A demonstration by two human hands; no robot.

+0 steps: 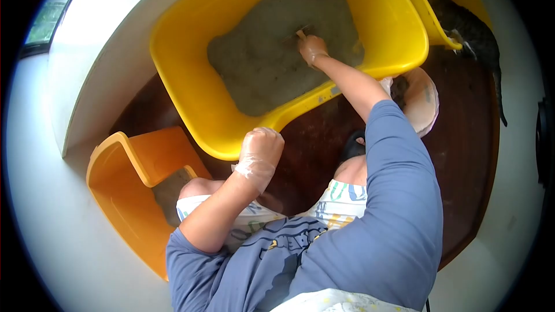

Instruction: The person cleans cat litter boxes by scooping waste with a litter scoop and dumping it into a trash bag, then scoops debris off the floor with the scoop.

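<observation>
The right hand [313, 48], in a clear glove, reaches into the gray litter [272, 52] inside a large yellow bin [179, 75]. The left hand [261, 149], also gloved, is closed at the bin's near rim. An orange bin [124, 196] stands at left; a dark tabby cat [477, 32] is at upper right.

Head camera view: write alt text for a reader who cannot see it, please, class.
A person's right hand reaches into grey material in a yellow tub; the left hand is a fist near its rim. An orange container stands at left, a dark cat at right.
</observation>
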